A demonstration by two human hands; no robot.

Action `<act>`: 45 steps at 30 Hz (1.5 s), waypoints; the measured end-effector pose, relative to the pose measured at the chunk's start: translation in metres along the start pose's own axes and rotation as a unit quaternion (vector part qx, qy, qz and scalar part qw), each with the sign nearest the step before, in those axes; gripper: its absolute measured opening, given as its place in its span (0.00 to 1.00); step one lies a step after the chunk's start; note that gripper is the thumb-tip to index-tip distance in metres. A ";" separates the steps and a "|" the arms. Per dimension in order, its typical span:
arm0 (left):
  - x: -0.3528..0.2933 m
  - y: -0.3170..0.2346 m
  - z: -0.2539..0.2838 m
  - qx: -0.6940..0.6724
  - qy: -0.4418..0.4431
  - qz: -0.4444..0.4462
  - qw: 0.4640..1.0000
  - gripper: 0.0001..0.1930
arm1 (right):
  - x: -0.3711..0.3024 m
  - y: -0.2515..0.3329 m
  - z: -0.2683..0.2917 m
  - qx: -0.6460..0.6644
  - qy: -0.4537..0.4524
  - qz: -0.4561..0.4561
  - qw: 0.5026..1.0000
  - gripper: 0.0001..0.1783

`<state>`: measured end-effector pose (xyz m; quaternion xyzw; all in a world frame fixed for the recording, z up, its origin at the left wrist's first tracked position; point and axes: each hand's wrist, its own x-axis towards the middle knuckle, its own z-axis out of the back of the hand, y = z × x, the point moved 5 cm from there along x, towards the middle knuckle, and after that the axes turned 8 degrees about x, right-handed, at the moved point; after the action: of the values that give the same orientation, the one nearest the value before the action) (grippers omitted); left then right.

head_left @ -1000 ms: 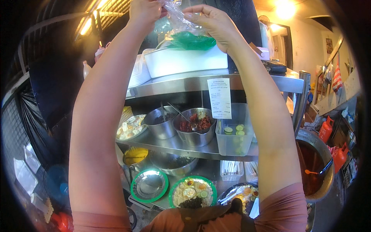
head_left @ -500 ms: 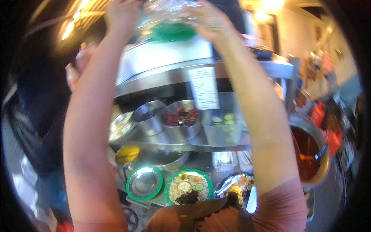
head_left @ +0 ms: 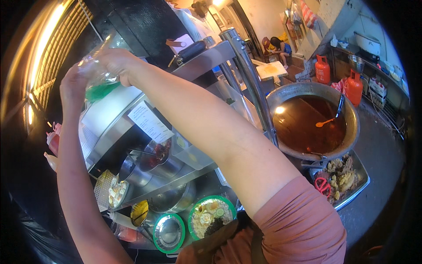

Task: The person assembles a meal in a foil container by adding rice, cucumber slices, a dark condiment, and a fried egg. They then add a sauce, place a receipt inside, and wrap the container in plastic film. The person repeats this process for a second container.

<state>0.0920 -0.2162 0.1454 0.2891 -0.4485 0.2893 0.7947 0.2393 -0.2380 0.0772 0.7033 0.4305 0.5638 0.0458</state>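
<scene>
Both arms reach up to the top shelf at the far left. My right hand (head_left: 115, 64) is closed on a clear crinkled plastic package (head_left: 93, 72) with something green in its lower part. My left hand (head_left: 74, 84) grips the package's other side, its fingers partly hidden. Under the package lies a white flat surface (head_left: 107, 114) on the shelf. Down in front of me are a foil-lined plate with a green rim (head_left: 169, 233) and another green-rimmed plate (head_left: 191, 222) holding rice, egg, cucumber and dark food.
A printed paper slip (head_left: 150, 122) hangs from the steel shelf edge. Metal pots (head_left: 163, 166) and a clear tub (head_left: 193, 156) stand below it. Right of a steel post (head_left: 250, 83) sits a wide pan of brown liquid (head_left: 307, 116), above a tray of cooked pieces with red tongs (head_left: 323, 187).
My view has turned right and tilted, so the hands and package now appear farther left. Both hands still hold the package. The large pan and the room behind show more fully.
</scene>
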 end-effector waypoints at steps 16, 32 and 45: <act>0.004 0.084 0.047 0.380 0.002 -0.031 0.925 0.16 | -0.010 0.029 -0.015 -0.701 -0.050 0.312 0.639 0.17; -0.023 0.032 0.300 0.568 -0.094 0.261 0.775 0.18 | 0.001 -0.006 -0.020 -0.663 -0.058 0.230 0.710 0.30; -0.219 -0.049 0.303 -0.696 -0.115 0.134 0.696 0.13 | -0.082 -0.018 -0.030 -0.859 0.023 0.057 0.508 0.31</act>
<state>-0.1325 -0.5101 0.0733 -0.3792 -0.6436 -0.0374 0.6638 0.2044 -0.2933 0.0161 0.3291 -0.3050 0.6751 0.5856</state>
